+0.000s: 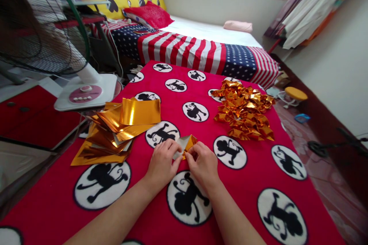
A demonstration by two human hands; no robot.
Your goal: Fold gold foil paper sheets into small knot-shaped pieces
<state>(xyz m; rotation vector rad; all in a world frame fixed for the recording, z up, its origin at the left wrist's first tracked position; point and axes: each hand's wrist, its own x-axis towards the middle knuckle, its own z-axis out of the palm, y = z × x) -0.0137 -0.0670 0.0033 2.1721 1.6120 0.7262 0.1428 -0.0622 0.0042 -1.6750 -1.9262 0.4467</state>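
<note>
A small sheet of gold foil paper [190, 143], partly folded with its pale back showing, is between my hands over the red cloth. My left hand [163, 160] has its fingers closed on the sheet's left side. With thumb and forefinger, my right hand [202, 162] pinches the right edge. Part of the sheet is hidden behind my fingers. To the left lies a loose stack of flat gold foil sheets [140, 113]. At the right is a heap of folded gold foil pieces [247, 111].
The table is covered by a red cloth [241, 210] printed with black monkeys in white circles. A fan [86, 88] stands at the left, near a person's blurred arm. Behind the table is a bed with a striped, starred cover [184, 51]. A yellow-topped stool [296, 93] stands at the right.
</note>
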